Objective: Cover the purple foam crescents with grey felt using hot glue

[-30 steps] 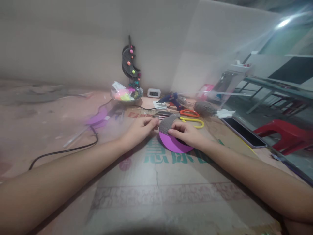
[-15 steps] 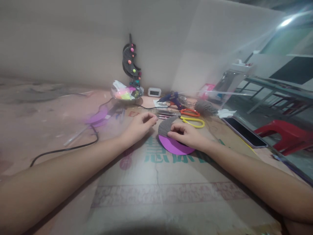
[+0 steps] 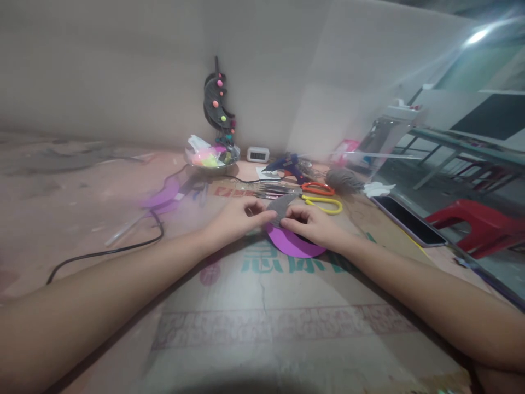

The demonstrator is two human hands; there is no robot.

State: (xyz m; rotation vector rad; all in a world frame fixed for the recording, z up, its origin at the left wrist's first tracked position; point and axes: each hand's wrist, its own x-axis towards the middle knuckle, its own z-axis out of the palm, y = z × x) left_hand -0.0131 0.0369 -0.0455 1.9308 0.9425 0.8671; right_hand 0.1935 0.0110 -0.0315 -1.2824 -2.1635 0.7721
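Note:
A crescent-shaped purple piece (image 3: 295,244), its upper part wound in grey yarn (image 3: 282,207), lies over the printed cardboard (image 3: 262,295). My left hand (image 3: 250,216) touches the yarn-covered left edge, with thumb and forefinger closed on it. My right hand (image 3: 309,223) pinches the crescent from the right, its fingertips over the border between the grey and the purple. Part of the crescent is hidden behind the right hand. Just beyond the hands lie scissors with yellow handles (image 3: 324,205) and a pair with orange handles (image 3: 318,189).
Behind are a blue glue gun (image 3: 287,164), a white digital clock (image 3: 257,155) and a bowl (image 3: 213,167) below a grey pom-pom crescent (image 3: 215,104). A grey yarn ball (image 3: 346,179) and a phone (image 3: 408,221) lie right. A black cable (image 3: 110,251) and purple pieces (image 3: 164,197) lie left.
My left hand has moved right, from beside the crescent onto its yarn-covered edge. The right hand keeps its hold in nearly the same place.

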